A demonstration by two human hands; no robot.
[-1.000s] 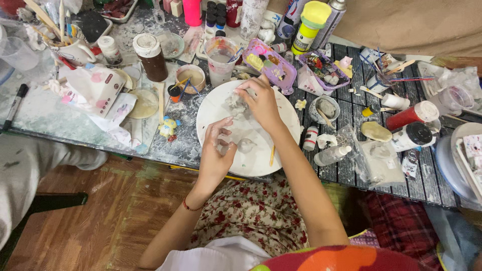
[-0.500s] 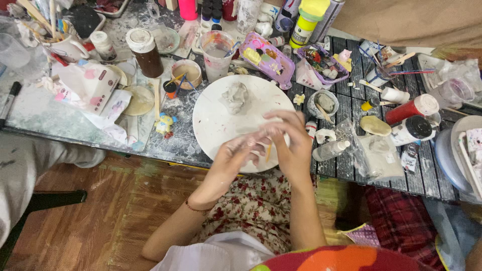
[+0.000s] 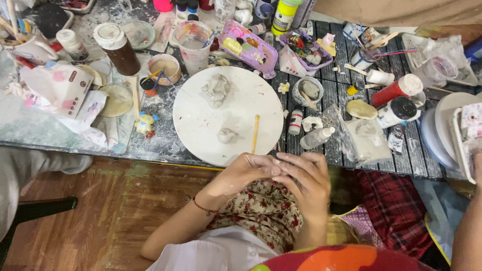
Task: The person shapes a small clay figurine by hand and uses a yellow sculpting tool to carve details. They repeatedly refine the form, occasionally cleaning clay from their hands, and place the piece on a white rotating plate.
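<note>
The left hand [image 3: 241, 173] and the right hand [image 3: 306, 183] are pressed together just below the near edge of the desk [image 3: 45, 133], over the lap, palms cupped against each other as if a small piece of clay were being rolled; whether anything is enclosed in either grip cannot be told. The round white board [image 3: 201, 118] is kept directly ahead, where a large grey clay lump [image 3: 217, 89], a small clay piece [image 3: 226, 135] and a wooden stick [image 3: 255, 133] are laid within easy reach.

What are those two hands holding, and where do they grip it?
It cannot be told. The left hand and right hand are pressed together at the near edge of the round white board, fingers hiding whatever lies between them.
</note>
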